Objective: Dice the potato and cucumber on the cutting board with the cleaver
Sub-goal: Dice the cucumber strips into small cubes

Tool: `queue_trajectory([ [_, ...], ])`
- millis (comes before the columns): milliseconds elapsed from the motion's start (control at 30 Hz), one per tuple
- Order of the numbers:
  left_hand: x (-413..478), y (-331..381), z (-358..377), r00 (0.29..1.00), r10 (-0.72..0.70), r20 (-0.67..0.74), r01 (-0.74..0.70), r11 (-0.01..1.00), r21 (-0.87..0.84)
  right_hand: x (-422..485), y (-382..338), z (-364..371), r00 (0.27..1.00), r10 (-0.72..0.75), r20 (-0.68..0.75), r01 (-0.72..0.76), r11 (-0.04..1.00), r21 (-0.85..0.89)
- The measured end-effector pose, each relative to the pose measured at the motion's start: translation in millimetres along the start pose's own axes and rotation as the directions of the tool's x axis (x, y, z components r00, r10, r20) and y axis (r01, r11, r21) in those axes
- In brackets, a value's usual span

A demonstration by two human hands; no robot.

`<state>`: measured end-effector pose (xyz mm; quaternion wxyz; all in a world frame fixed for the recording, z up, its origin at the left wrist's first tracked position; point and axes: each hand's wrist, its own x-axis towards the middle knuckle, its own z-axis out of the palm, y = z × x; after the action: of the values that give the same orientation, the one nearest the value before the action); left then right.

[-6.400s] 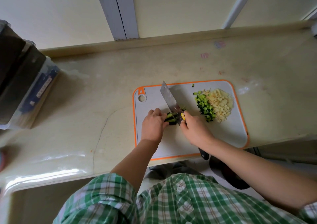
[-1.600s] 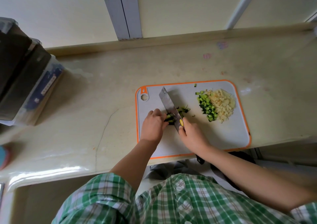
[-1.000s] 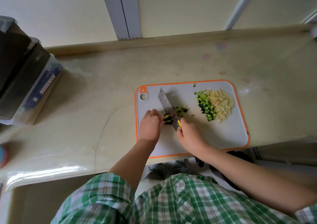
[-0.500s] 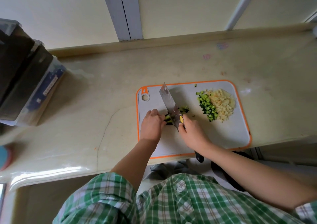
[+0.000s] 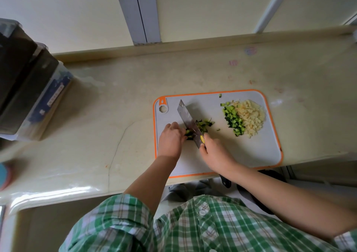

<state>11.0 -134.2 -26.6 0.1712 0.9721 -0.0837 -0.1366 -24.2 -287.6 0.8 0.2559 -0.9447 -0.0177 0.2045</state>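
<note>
A pale stone bench (image 5: 116,101) under a cream wall carries an orange-rimmed cutting board (image 5: 251,151). The left hand (image 5: 171,139) curls, pinning cucumber strips (image 5: 189,133); the right hand (image 5: 216,153) grips the cleaver (image 5: 188,119). The diced cucumber (image 5: 232,119) and potato (image 5: 251,116) sit at the board's right.

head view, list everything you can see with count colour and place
cutting board: one, grey with orange rim, near edge of counter
cleaver: one, steel blade, black handle, over the board's left half
cucumber strips: a few, dark green, under the blade at the left hand's fingertips
fresh cucumber dice: small cluster, green, right of the blade
diced cucumber pile: one, green, board's right part
diced potato pile: one, pale yellow, touching the cucumber pile's right side
counter: one, cream
container: one, clear and dark, far left
left hand: steadies the strips
right hand: grip closed on the cleaver
</note>
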Motion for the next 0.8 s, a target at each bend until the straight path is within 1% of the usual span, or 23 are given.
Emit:
queue_trajectory([
  [167, 0, 1, 0, 1.0, -0.003, -0.001, 0.003, 1.0, -0.002, 0, -2, 12, 1.0, 0.004, -0.011, -0.005, 1.0, -0.012],
  [333, -3, -1, 0, 1.0, 0.012, -0.023, -0.013, 0.999, -0.035, 2, 3, 10, 0.998, 0.014, -0.054, -0.011, 0.998, 0.058],
  [467, -6, -5, -2, 0.999, 0.04, -0.035, -0.042, 0.997, -0.059, 5, 1, -1, 0.999, 0.032, -0.037, -0.028, 0.994, 0.105],
  [600, -8, -6, -2, 0.997, 0.012, -0.073, -0.017, 0.998, -0.062, 4, -3, -12, 1.0, -0.011, -0.024, 0.013, 0.998, 0.061],
  [800, -6, -5, -3, 0.998, -0.008, -0.067, 0.004, 0.998, -0.065, 1, -6, -10, 1.0, -0.012, 0.02, 0.012, 1.0, 0.009],
])
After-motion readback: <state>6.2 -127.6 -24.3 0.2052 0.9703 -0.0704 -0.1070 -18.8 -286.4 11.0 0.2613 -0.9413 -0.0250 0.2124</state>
